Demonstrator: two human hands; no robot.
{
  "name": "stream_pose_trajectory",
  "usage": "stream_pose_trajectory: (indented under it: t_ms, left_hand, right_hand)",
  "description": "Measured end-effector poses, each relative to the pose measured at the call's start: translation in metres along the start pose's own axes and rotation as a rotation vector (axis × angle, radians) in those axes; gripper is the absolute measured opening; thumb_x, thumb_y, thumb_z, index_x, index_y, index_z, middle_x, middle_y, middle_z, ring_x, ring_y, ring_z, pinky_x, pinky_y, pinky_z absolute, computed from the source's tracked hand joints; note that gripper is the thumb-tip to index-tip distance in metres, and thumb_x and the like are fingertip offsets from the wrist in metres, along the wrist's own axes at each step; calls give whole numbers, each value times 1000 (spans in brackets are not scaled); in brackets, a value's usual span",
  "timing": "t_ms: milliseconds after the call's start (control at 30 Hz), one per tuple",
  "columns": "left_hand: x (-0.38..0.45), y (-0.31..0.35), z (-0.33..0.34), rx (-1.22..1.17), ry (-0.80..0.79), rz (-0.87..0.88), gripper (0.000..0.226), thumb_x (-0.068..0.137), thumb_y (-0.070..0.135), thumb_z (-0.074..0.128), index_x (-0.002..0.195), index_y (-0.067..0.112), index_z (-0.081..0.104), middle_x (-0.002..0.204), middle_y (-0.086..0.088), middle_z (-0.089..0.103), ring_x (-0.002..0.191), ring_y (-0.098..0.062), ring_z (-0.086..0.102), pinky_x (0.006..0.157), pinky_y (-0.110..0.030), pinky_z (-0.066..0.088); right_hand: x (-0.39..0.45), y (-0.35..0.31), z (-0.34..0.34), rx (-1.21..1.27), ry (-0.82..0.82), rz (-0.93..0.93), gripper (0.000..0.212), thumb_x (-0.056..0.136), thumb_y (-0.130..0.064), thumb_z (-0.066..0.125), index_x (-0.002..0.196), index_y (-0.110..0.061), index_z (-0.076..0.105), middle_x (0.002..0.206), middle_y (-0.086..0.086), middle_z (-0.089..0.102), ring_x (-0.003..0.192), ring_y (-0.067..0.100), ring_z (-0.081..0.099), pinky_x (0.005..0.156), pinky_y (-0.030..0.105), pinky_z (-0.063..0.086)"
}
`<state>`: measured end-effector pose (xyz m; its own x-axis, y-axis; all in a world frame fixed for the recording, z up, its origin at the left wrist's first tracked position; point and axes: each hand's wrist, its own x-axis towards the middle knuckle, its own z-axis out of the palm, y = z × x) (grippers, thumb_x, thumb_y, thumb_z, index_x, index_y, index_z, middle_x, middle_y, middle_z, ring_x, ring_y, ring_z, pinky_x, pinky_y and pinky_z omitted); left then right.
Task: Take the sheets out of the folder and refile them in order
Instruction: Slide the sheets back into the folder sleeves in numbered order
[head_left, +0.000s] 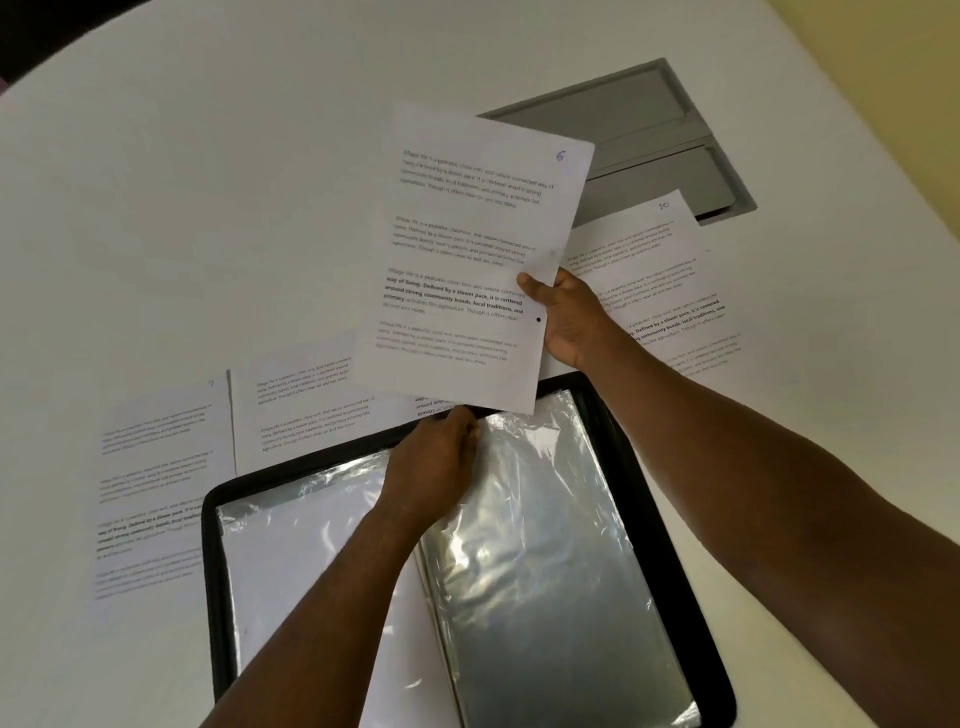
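Both hands busy: right hand (563, 317) pinches the sheet marked 6 (470, 260) at its right edge, holding it up above the folder's far edge. Left hand (439, 460) grips the top of a clear plastic sleeve (540, 551) in the open black folder (670, 519), fingers curled at its upper edge. Folder lies flat on the white surface (208, 208), just in front of me. Loose sheets around it: sheet 10 (654, 270) to the right, two more sheets (156, 467) to the left. Grey recessed panel (649, 130) beyond.
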<state>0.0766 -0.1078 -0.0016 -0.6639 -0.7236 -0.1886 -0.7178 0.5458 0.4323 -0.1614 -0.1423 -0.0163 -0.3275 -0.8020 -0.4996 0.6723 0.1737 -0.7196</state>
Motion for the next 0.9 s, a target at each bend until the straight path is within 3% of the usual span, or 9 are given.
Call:
stream_pose_trajectory:
  t_ms: [400,600,900]
  left_hand:
    - [1,-5,4,-41,-32,34,33,93,41,33,102,19,55,84,1,66,73,-17,58,62,-38,51]
    - [0,-4,5,-53,-40,32,34,94,44,32,101,18,54,79,1,66,66,-16,58,59,-37,51]
    - [-2,-5,3,-68,29,4,49,92,54,27,101,21,61,80,4,70,65,-14,62,59,-36,54]
  right_hand:
    - [1,15,7,163,18,-4,25,91,-4,62,114,-14,62,109,7,69,95,22,67,77,41,56]
    - [4,23,10,235,27,21,21,92,-7,62,110,-17,63,114,9,67,102,26,64,94,53,50]
    - [0,33,-2,115,9,53,23,92,-5,61,112,-16,64,118,11,66,106,28,63,92,53,51]
